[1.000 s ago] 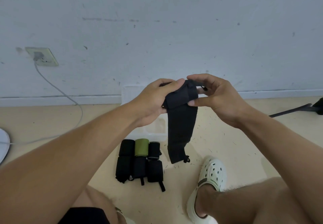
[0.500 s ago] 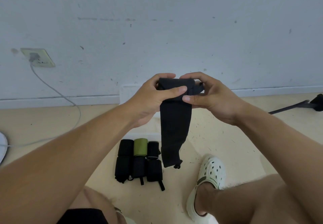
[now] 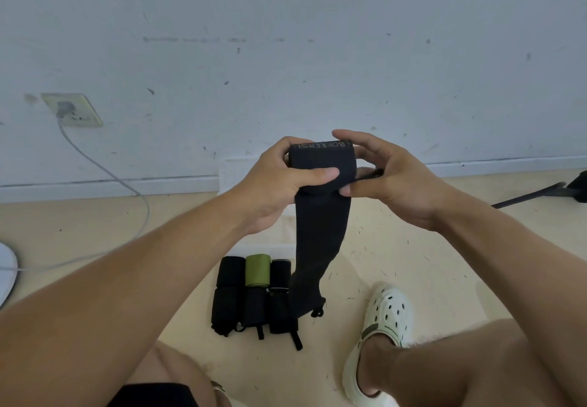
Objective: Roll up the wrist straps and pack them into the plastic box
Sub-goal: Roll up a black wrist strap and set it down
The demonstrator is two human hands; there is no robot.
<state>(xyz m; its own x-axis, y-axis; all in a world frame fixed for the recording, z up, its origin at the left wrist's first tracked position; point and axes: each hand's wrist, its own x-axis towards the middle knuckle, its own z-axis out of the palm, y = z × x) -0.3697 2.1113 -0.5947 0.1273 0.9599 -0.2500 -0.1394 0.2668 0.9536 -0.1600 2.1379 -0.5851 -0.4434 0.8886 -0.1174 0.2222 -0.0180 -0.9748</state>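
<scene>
At frame centre, a long black fabric wrist strap (image 3: 320, 216) is gripped at its rolled top by the left hand (image 3: 273, 190) and right hand (image 3: 390, 181), its tail hanging straight down.

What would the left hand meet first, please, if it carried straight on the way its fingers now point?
The left hand points rightward across the black wrist strap it grips; beyond the roll, its fingers would probably meet the right hand first, though depth is unclear.

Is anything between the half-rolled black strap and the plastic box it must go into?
Nothing visible blocks it. Both hands, left and right, grip the black strap in the air right above the plastic box, which they mostly hide.
</scene>
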